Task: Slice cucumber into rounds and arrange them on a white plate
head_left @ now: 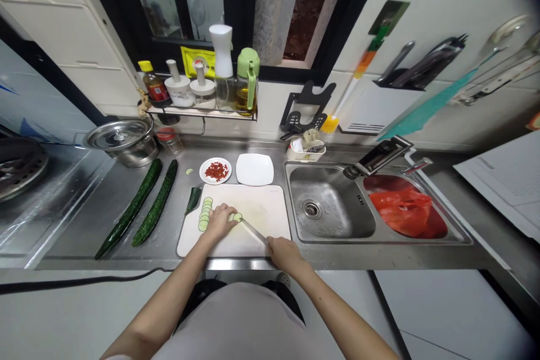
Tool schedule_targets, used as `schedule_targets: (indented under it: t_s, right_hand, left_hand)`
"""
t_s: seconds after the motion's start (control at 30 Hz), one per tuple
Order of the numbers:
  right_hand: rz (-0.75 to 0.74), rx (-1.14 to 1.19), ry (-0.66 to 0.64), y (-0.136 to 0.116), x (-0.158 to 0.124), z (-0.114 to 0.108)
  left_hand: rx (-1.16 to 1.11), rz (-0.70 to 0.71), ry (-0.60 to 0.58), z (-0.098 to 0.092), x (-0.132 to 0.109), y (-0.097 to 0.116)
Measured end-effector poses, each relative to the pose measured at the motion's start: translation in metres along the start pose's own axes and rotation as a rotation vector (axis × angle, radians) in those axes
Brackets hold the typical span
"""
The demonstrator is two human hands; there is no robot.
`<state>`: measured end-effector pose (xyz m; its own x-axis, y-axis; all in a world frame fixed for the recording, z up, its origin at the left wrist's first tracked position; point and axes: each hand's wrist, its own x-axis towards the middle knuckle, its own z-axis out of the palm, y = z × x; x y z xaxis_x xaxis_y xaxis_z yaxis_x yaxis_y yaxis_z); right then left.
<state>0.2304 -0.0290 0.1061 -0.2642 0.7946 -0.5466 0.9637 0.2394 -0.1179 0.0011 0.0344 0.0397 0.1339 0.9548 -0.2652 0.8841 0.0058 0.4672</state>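
On the white cutting board, my left hand has its fingers closed around a short piece of cucumber, mostly hidden under them. A pale green cucumber slice shows at the fingertips, at the tip end of the knife. My right hand grips the knife's handle near the board's front right edge. Left of my left hand lies an overlapping row of cucumber slices. A dark green cucumber end rests at the board's left edge.
Two whole cucumbers lie left of the board. Behind it stand a plate of chopped red pieces and a white plate. A lidded steel pot is back left. The sink is right, with a red bag in its second basin.
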Motion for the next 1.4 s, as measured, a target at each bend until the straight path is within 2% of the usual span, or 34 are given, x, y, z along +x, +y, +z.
schedule_targets:
  t_s: [0.23, 0.93, 1.17, 1.4]
  right_hand:
    - [-0.002, 0.003, -0.049, 0.000, 0.004, -0.006]
    - [-0.019, 0.014, -0.023, -0.010, 0.014, -0.007]
    - [-0.012, 0.022, -0.024, -0.013, 0.011, -0.008]
    - [-0.006, 0.012, 0.005, -0.006, 0.005, 0.001]
  left_hand:
    - [-0.013, 0.009, 0.011, 0.001, 0.000, -0.001]
    - [-0.015, -0.025, 0.003, 0.000, 0.000, 0.002]
    - [0.028, -0.124, 0.030, 0.004, -0.002, 0.010]
    - [0.024, -0.192, 0.002, 0.001, -0.001, 0.022]
